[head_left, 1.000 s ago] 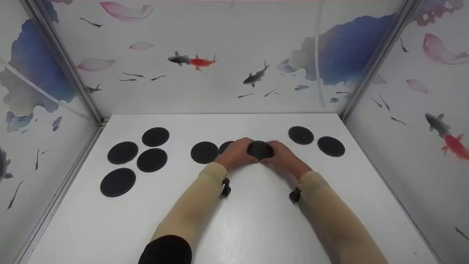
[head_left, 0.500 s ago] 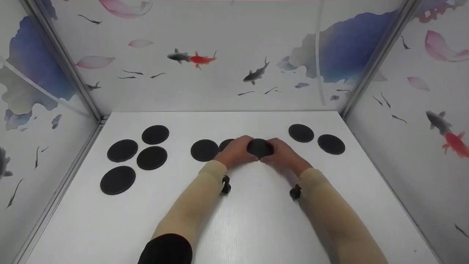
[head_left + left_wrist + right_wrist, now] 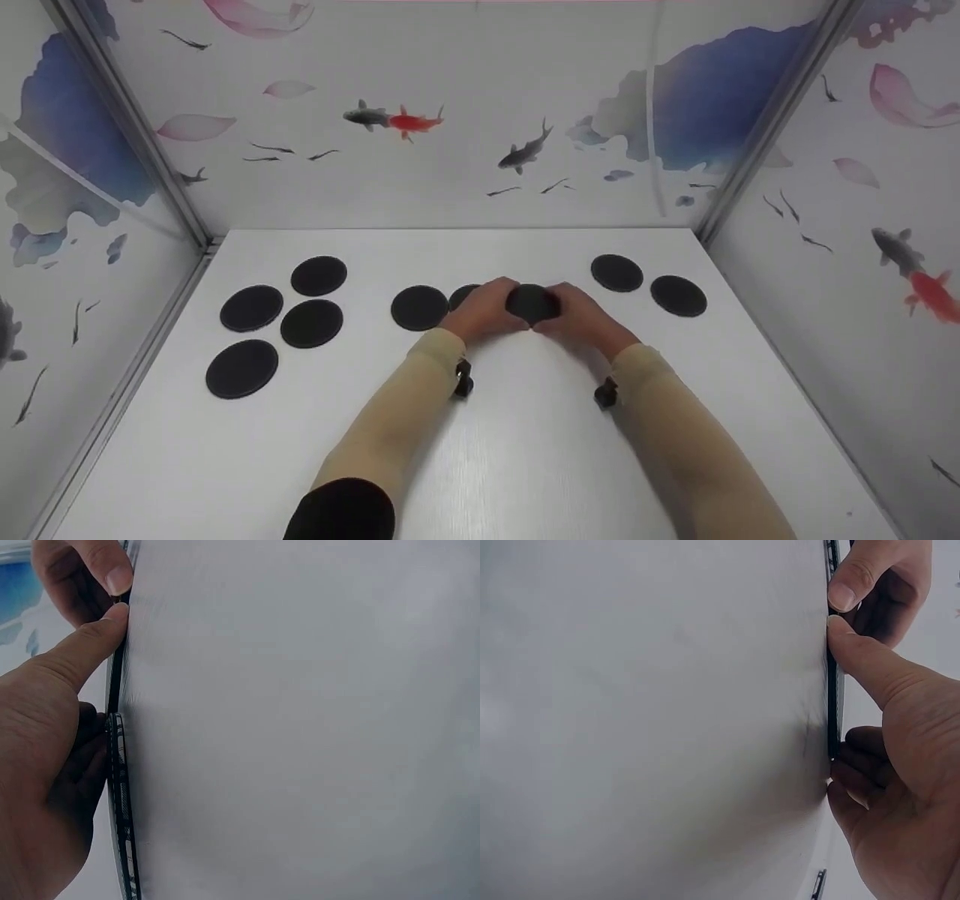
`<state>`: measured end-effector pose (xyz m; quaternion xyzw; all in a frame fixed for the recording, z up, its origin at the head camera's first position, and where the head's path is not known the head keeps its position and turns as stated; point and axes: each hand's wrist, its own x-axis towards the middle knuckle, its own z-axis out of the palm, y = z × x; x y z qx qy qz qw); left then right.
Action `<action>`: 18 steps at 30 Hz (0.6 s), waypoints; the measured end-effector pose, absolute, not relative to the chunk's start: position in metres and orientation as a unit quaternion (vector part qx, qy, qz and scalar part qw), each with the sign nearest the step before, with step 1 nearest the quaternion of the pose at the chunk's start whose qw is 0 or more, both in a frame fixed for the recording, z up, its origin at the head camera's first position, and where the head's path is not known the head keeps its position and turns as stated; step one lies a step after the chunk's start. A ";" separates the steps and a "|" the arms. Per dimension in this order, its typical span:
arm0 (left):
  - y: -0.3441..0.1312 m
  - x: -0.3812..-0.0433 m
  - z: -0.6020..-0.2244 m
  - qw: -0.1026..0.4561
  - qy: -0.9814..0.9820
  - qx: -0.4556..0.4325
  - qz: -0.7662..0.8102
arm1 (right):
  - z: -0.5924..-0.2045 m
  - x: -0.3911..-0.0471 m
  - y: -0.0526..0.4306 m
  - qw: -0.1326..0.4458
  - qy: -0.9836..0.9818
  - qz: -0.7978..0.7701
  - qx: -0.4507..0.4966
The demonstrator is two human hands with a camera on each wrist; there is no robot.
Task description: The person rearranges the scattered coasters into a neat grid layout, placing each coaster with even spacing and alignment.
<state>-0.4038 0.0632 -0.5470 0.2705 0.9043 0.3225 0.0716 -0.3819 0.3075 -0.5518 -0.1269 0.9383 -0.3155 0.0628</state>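
Note:
A thin black round disc (image 3: 532, 304) lies flat on the white table between both hands. From its left side my left hand (image 3: 486, 309) grips it, the thumb on the near edge and the fingers reaching round the far side. My right hand (image 3: 583, 321) mirrors this on the right. The two thumbs nearly meet at the near edge, as the left wrist view shows with the left thumb (image 3: 90, 645) and the right wrist view with the right thumb (image 3: 866, 660). Just left, another black disc (image 3: 461, 295) is partly hidden by my left hand, beside a fully visible disc (image 3: 419, 308).
Several more black discs lie at the table's left, among them a near one (image 3: 241, 369). Two others sit at the right, a farther disc (image 3: 616, 273) and a nearer disc (image 3: 678, 295). White printed panels (image 3: 465, 172) wall the table (image 3: 525, 465) at the back and sides.

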 end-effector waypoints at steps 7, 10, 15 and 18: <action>0.062 -0.404 -0.548 0.076 0.907 0.271 0.315 | -0.557 -0.385 0.308 0.066 0.932 -0.327 -0.140; 0.061 -0.405 -0.548 0.078 0.909 0.267 0.311 | -0.560 -0.386 0.308 0.067 0.935 -0.320 -0.135; 0.050 -0.406 -0.541 0.073 0.914 0.282 0.282 | -0.562 -0.386 0.309 0.063 0.939 -0.313 -0.131; 0.038 -0.405 -0.534 0.069 0.920 0.291 0.254 | -0.561 -0.384 0.310 0.065 0.939 -0.311 -0.129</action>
